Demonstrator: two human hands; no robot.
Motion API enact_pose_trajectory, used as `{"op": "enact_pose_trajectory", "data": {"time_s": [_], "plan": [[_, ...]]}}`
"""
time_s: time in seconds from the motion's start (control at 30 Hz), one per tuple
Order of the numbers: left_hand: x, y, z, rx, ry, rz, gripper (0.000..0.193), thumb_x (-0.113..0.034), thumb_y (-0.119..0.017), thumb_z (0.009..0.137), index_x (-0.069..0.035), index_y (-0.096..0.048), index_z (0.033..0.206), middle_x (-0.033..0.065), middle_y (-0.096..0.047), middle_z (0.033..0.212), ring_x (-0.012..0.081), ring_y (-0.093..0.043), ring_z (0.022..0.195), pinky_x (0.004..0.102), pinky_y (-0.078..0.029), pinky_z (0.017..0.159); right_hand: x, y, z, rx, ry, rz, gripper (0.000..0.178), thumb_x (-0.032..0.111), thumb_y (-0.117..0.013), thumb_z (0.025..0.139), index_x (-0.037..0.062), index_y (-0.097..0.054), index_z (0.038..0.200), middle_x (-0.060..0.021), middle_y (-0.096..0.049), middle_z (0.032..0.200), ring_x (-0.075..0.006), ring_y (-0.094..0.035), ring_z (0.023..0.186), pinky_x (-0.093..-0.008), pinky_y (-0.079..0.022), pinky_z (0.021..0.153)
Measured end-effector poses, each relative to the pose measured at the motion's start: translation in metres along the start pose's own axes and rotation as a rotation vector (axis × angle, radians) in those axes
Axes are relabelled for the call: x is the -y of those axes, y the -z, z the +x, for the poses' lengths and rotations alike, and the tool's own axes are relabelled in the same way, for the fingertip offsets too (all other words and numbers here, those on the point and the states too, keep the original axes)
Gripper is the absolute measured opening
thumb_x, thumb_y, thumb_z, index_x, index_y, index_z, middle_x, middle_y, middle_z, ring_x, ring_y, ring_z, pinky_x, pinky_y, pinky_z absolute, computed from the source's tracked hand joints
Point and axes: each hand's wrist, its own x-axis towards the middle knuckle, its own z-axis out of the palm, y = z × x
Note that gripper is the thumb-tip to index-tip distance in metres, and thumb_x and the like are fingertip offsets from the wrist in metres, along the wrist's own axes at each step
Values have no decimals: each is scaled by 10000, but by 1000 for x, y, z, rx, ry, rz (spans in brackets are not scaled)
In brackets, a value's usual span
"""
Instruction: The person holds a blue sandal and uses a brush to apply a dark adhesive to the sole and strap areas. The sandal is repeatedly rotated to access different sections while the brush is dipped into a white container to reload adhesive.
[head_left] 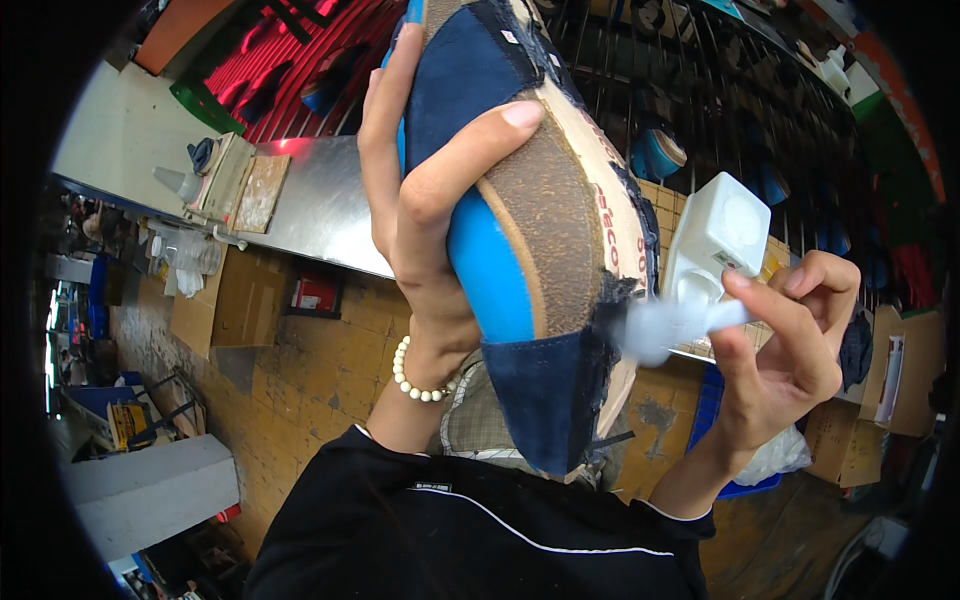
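Observation:
My left hand (425, 215) grips an unfinished shoe upper (545, 180) stretched over a bright blue shoe last (490, 265). Dark navy fabric covers both ends, with a rough brown band along the side. The pale insole board (612, 215) faces right, ragged lining edges folded around it. Between the thumb and fingers of my right hand (785, 345) is a small white brush-like applicator (670, 325), blurred by motion. Its head is at the shoe's lower edge, near the navy part; whether it touches cannot be told. Behind it stands a white plastic container (735, 220).
A metal worktop (325, 200) lies beyond my left hand. Dark racks (600, 60) with other blue lasts (655, 153) rise at the back. Cardboard boxes (245, 300) stand on the yellowish tiled floor (320, 380), and a blue crate (706, 405) sits behind my right wrist.

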Motion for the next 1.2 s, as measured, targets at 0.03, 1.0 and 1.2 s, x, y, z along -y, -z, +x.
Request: {"op": "enact_pose_trajectory", "data": {"time_s": [0.03, 1.0, 1.2], "plan": [[-2, 0, 1, 15, 24, -18, 662, -122, -809, 756, -50, -394, 1268, 240, -431, 1350, 285, -586, 1166, 358, -556, 968, -4, 2, -1, 14, -15, 40, 431, 330, -894, 552, 92, -787, 895, -33, -384, 963, -146, -420, 810, -269, -356, 683], [19, 0, -15, -13, 141, -12, 580, -331, -813, 722, -142, -593, 1224, 208, -540, 1326, 357, -423, 1342, 466, -369, 1100, -13, 4, -6, 176, 39, 275, 460, 329, -902, 466, 134, -804, 870, -9, -390, 924, -140, -432, 839, -250, -347, 671], [25, 15, -32, -143, 344, -72, 600, -303, -759, 794, -79, -522, 1297, 101, -565, 1272, 278, -468, 1273, 389, -440, 1017, -36, 34, -31, 136, -208, -43, 261, 211, -869, 624, 75, -786, 830, -29, -429, 905, -119, -446, 742, -245, -358, 640]]}}
